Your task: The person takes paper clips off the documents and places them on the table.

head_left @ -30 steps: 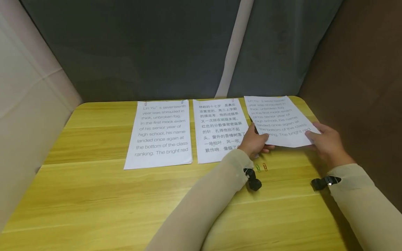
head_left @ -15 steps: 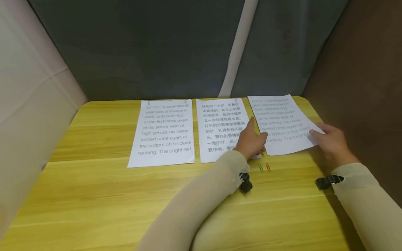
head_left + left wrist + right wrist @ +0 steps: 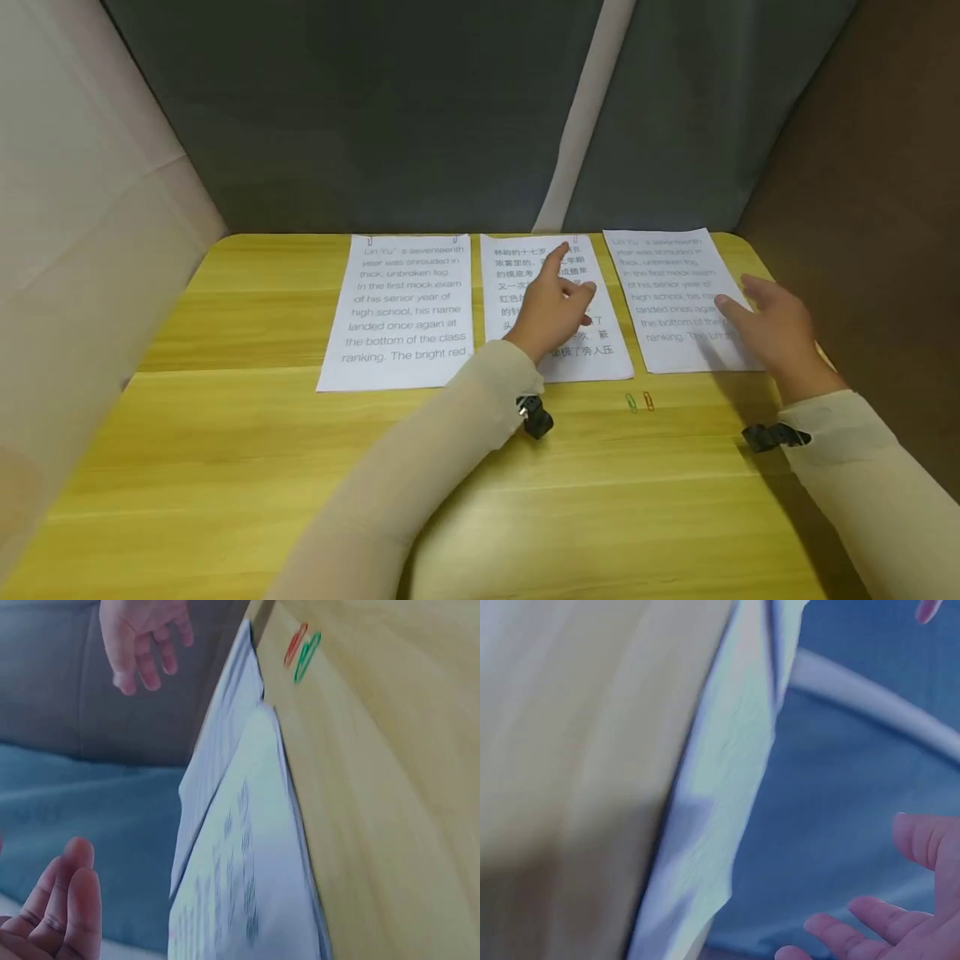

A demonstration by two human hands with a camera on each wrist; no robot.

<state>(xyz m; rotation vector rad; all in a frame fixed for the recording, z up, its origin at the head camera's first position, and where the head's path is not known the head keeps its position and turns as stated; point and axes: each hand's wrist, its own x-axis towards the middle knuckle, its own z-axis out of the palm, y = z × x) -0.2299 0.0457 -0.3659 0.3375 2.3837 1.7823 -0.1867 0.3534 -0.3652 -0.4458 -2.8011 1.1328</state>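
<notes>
Three stacks of printed paper lie in a row on the table. My left hand [image 3: 547, 312] hovers over the middle stack with Chinese text [image 3: 592, 346], index finger stretched toward its top edge and the other fingers partly bent, holding nothing. Over the lower right corner of the right stack with English text [image 3: 660, 292], my right hand [image 3: 776, 329] is raised, fingers spread, casting a shadow on the page. The right wrist view shows that hand [image 3: 900, 915] apart from the paper. A green paper clip [image 3: 631, 403] and a red paper clip [image 3: 648, 402] lie just in front of the stacks.
The left stack with English text [image 3: 405, 312] has two paper clips at its top edge. One pinkish clip [image 3: 575, 239] sits on the middle stack's top edge. A dark curtain [image 3: 375, 125] hangs behind the wood-grain table [image 3: 300, 475], and a brown wall [image 3: 892, 208] stands at right.
My left hand has let go of the right stack and moved left over the middle one. My right hand has released the right stack, which now lies flat. The view has shifted slightly.
</notes>
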